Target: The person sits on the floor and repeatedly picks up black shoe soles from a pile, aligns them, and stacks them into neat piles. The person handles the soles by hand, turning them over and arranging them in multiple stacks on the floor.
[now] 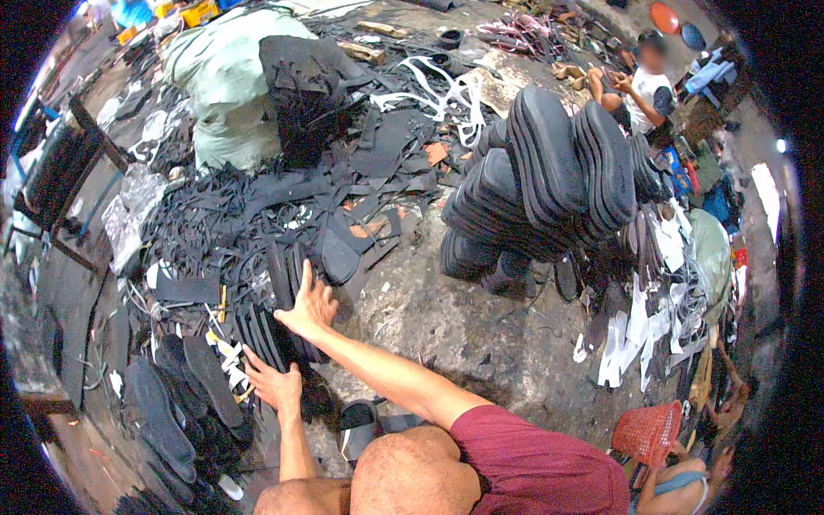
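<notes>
The right hand [314,307] is open wide, with the thumb and the pointing finger far apart. It is at a bunch of thin black soles [257,335] that stand on their edges, side by side, on the floor [438,300]. The left hand [276,386] is at the near end of the same bunch. Its fingers are a bit spread and the tips are at the soles, but I cannot tell if they grip any. The right arm has a dark red sleeve [541,459] and reaches across to the left, over the bent knees [416,472].

Beyond the hands is a big messy heap of black scraps [206,215]. A fat pale green bag [232,94] stands behind it, and a dark block [309,94] leans close to the bag. White straps [442,90] lie to the right of the block.

More dark soles [159,421] lie at the lower left, near the left hand. On the right side is a tall pile of black soles [545,154], stacked in many layers. White scraps [631,335] lie to the right of that pile. A red basket [648,433] is at the lower right. Far back on the right, another person [648,94] sits low, in a white and dark top.
</notes>
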Motion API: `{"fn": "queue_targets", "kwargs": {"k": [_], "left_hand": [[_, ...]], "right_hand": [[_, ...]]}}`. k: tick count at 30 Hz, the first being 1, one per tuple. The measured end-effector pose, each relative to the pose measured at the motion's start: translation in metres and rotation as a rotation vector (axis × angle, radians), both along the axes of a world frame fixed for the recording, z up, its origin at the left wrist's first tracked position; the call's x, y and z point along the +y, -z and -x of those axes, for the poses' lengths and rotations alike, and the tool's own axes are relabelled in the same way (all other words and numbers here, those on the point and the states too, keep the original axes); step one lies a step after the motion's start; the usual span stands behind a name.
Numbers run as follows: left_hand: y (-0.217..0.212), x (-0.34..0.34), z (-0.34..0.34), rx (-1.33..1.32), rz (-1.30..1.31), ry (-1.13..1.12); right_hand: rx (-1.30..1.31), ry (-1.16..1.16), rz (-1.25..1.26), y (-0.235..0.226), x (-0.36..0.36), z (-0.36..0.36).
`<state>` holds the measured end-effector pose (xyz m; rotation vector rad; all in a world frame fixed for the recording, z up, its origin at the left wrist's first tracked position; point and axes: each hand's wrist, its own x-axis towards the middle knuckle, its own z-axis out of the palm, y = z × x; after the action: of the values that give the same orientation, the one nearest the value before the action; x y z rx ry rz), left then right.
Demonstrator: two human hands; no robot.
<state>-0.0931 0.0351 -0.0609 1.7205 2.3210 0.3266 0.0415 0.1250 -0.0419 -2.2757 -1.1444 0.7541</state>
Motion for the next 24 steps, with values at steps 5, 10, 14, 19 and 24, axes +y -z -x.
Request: {"fn": "queue_targets", "kwargs": {"k": [5, 10, 14, 19, 24], "left_hand": [[0.001, 0.003, 0.009, -0.015, -0.007, 0.009], [-0.008, 0.007, 0.013, 0.009, 0.001, -0.019], [0.003, 0.007, 0.0, -0.111, -0.034, -0.016], [-0.034, 0.005, 0.02, -0.682, -0.574, -0.038], [-0.019, 0.001, -0.045, -0.617, -0.635, 0.177]], "right_hand": [[0.169, 0.003, 0.104, -0.032, 0.012, -0.041], [-0.162, -0.281, -0.259, -0.073, -0.069, -0.167], [-0.4, -0.208, -0.229, -0.004, -0.104, -0.209], [-0.038, 0.011, -0.804, -0.048, -0.105, -0.177], [-0.06, -0.13, -0.822, 0.004, -0.118, -0.235]]}}
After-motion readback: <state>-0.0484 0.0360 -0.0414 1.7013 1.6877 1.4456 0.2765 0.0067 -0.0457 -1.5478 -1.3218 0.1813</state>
